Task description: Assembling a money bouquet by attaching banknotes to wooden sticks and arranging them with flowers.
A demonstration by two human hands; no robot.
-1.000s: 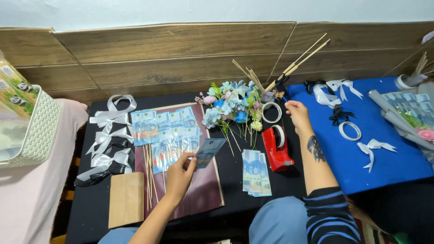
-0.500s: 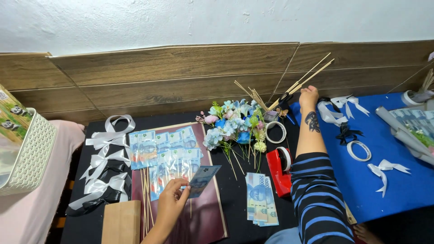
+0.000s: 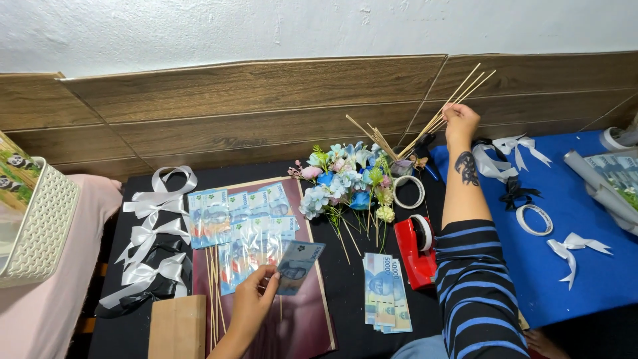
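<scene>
Left hand [image 3: 254, 302]: I am pinching a blue banknote [image 3: 297, 266] by its lower left corner, thumb and fingers clenched on it. The note is sitting at about 1 o'clock from that hand, tilted, above the dark red folder [image 3: 302, 326] on the black table [image 3: 345, 279].

Right hand [image 3: 460, 121]: I am reaching far out toward 1 o'clock, arm in a blue-and-black striped sleeve [image 3: 475, 292]. My fingers are closing around the bundle of thin wooden skewers [image 3: 448, 110] that is leaning against the wood-panelled wall [image 3: 252, 100]; the sticks are fanning out toward 1 o'clock above my grip.

Around the left hand: a fan of banknotes in clear sleeves on sticks [image 3: 242, 229] is lying at 11 o'clock from it, partly on the folder. White and black ribbon bows [image 3: 149, 233] are lying further out at 10 o'clock. A brown cardboard piece [image 3: 176, 327] is lying just beside the wrist at 9 o'clock.

Between my hands: a bunch of blue and white artificial flowers [image 3: 349, 183], a loose stack of banknotes [image 3: 385, 291] at 3 o'clock from the left hand, a red tape dispenser [image 3: 417, 256] touching the sleeve, and a tape ring [image 3: 409, 191].

At 3 o'clock of the right arm: a blue cloth [image 3: 585, 266] with more white bows [image 3: 575, 246] and a tape roll [image 3: 533, 219]. A white basket [image 3: 40, 226] is sitting at the far left edge.
</scene>
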